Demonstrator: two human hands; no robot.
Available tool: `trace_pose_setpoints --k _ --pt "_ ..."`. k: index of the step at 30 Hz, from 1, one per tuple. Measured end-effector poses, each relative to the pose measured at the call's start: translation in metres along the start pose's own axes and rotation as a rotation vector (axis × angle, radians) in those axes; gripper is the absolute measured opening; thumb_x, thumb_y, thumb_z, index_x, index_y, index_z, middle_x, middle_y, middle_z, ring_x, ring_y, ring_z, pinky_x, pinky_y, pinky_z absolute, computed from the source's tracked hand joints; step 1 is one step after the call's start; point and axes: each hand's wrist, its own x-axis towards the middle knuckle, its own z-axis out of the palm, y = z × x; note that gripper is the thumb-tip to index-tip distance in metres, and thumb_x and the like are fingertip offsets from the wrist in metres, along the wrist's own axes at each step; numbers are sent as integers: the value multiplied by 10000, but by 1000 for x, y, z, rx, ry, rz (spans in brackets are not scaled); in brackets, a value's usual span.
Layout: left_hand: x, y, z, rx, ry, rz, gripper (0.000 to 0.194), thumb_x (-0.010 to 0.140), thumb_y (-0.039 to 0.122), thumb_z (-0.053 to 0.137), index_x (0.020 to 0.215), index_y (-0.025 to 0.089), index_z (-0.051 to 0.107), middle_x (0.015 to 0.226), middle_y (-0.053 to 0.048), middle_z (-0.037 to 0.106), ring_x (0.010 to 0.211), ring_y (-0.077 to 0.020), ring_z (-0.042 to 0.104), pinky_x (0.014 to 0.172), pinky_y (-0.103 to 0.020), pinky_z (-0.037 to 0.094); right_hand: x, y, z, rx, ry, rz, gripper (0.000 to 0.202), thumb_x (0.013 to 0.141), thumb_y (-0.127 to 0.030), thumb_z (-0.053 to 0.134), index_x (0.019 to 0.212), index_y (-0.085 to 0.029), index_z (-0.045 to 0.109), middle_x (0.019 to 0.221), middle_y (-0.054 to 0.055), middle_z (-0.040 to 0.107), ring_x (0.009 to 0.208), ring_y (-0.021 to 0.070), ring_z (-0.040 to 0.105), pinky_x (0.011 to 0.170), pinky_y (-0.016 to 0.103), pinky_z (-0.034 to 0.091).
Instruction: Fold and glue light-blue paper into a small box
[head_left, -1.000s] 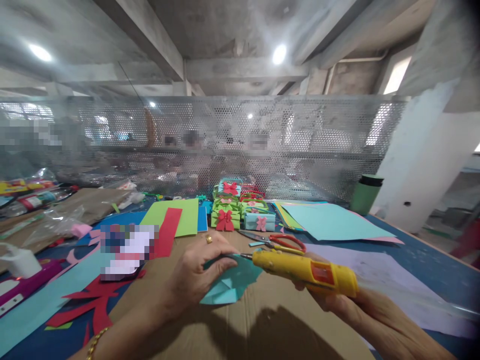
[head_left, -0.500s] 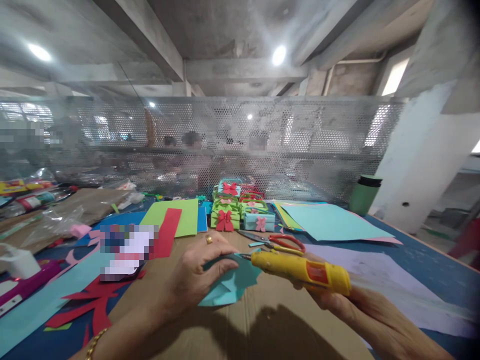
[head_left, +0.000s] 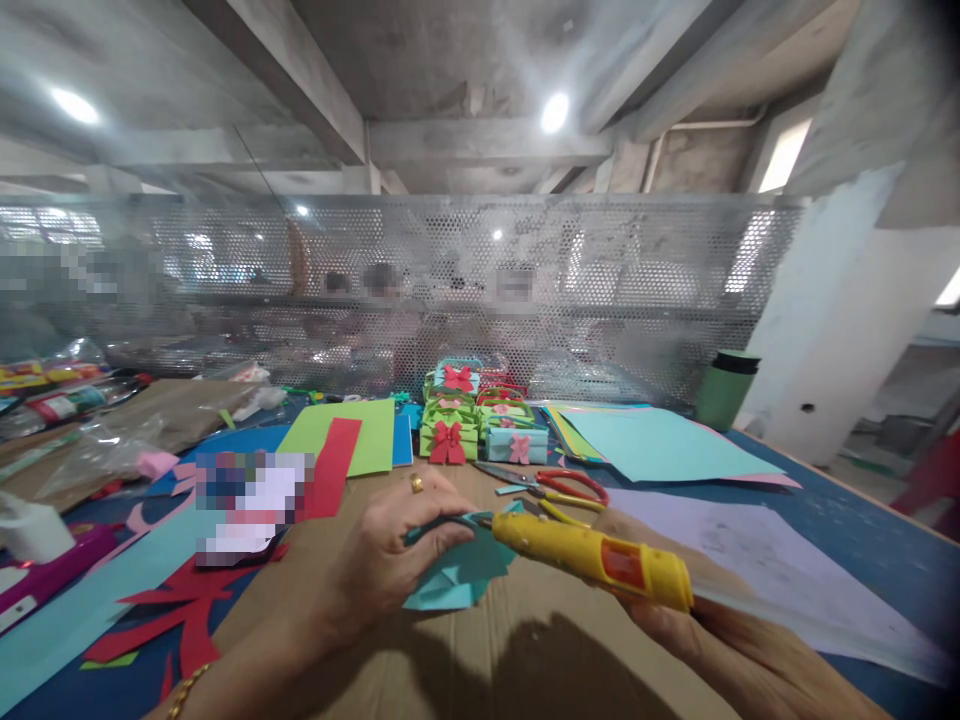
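Between the thumb and fingers of my left hand (head_left: 409, 530) is a folded piece of light blue paper (head_left: 465, 570), held above brown cardboard (head_left: 330, 640). My right hand (head_left: 675, 625) grips a yellow hot glue gun (head_left: 585, 550), with a clear glue stick (head_left: 795, 620) trailing from its back. The gun's nozzle points left and meets the paper's upper edge, close to my left fingertips. Whether glue is coming out cannot be made out. Red-and-yellow-handled scissors (head_left: 555, 485) lie just beyond the gun.
Small paper bags with bows (head_left: 450, 440) stand in a cluster ahead. Light blue sheets (head_left: 667, 445) and a green bottle (head_left: 724, 390) are at the right, near a lilac sheet (head_left: 712, 540). Red paper scraps (head_left: 180, 605) lie left. A perforated metal screen (head_left: 450, 240) closes the back.
The glue gun has shifted slightly left and down, its nozzle now further over the paper's edge. My left hand keeps its hold, and the paper has tilted a little.
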Motion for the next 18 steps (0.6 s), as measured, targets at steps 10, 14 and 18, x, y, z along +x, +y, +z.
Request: trace_pose_setpoints --k 10,14,18 --pt "-2 -2 1 -19 10 -41 65 907 179 666 918 164 728 822 -35 695 760 -134 647 668 -247 511 -2 7 -2 -31 -24 -23 583 759 -753 603 1024 -277 811 1041 78 786 1026 317 724 861 391 619" --pt "-2 -1 1 -18 23 -35 54 901 169 671 899 175 725 808 -26 693 745 -124 645 661 -236 505 -6 10 -2 -47 -13 -11 540 782 -706 626 1091 -296 792 1068 64 777 976 308 732 891 407 607" --pt "-1 1 1 -11 21 -22 82 900 146 657 898 185 728 808 -25 693 744 -122 644 646 -231 505 1 -7 -5 9 -147 -97 426 848 -659 570 924 -310 804 832 35 771 744 261 726 760 386 638"
